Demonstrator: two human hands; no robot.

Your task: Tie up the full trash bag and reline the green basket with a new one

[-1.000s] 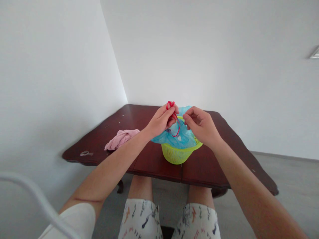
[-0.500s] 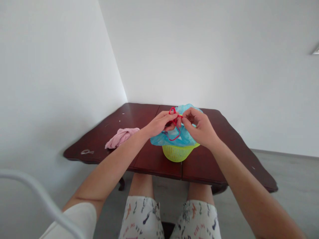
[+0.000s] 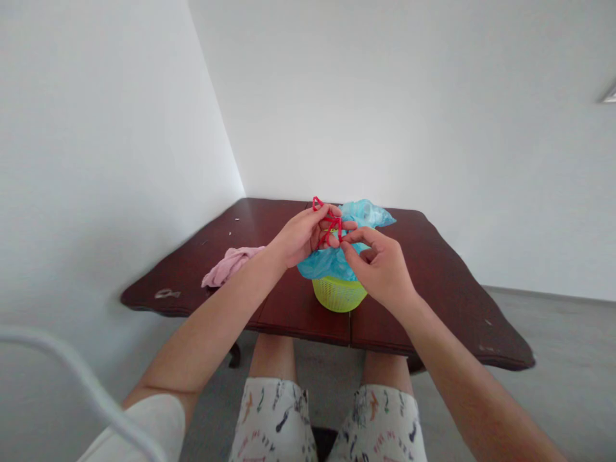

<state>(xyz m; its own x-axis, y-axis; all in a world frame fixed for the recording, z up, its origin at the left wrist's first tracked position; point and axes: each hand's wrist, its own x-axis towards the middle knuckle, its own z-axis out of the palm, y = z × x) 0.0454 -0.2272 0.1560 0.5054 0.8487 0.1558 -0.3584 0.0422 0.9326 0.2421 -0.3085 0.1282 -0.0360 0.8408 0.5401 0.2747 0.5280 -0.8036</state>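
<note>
A thin red cord (image 3: 339, 227) is looped around the fingers of my left hand (image 3: 305, 235), whose thumb presses on it from above. My right hand (image 3: 381, 264) pinches a lower part of the cord between thumb and index finger. Both hands are held over a yellow-green plastic basket (image 3: 338, 296). A light blue plastic bag (image 3: 321, 265) drapes over the basket's rim, and another part of blue plastic (image 3: 366, 212) lies crumpled behind it. My fingers hide part of the basket's opening.
A dark red-brown wooden table (image 3: 283, 308) carries the basket. To the left lie a crumpled pink cloth (image 3: 233, 264) and a small clear item (image 3: 167, 294). White walls stand behind and left. A white cable (image 3: 72, 369) crosses the lower left.
My right hand has moved down and slightly left, drawing the cord downward. My left hand has turned, spreading its fingers more, and a cord loop now sticks up above it.
</note>
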